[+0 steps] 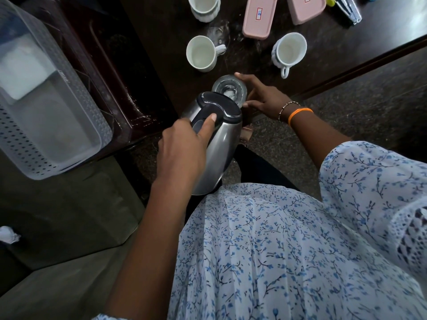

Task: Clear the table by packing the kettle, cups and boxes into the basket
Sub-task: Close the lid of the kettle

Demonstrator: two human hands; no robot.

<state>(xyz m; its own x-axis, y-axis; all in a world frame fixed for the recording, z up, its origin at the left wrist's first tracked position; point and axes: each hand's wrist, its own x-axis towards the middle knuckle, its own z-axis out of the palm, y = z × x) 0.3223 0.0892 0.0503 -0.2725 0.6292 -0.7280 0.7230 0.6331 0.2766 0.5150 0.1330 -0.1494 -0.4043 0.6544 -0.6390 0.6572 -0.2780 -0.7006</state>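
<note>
The kettle (pixel 217 144) is held off the desk (pixel 161 31), close to the person's body at the desk's near corner. Its long axis tilts, the black lid end leaning up and away toward the desk, the base toward the person. The body is brushed steel, smooth and rounded; the lid and handle are black plastic. The left hand (pixel 184 146) grips the handle, thumb laid along its top. Just beyond the lid, the right hand (pixel 263 98) curls around a clear round glass (pixel 230 91), which seems to sit at the desk edge, though its base is hidden. Farther back on the dark glossy desk stand three white ribbed cups (pixel 201 53), (pixel 290 53), (pixel 204 6), and two flat pink boxes (pixel 260 16), (pixel 306 8) with rounded corners. The basket (pixel 46 107), translucent perforated plastic, rests to the left, well apart from both hands.
</note>
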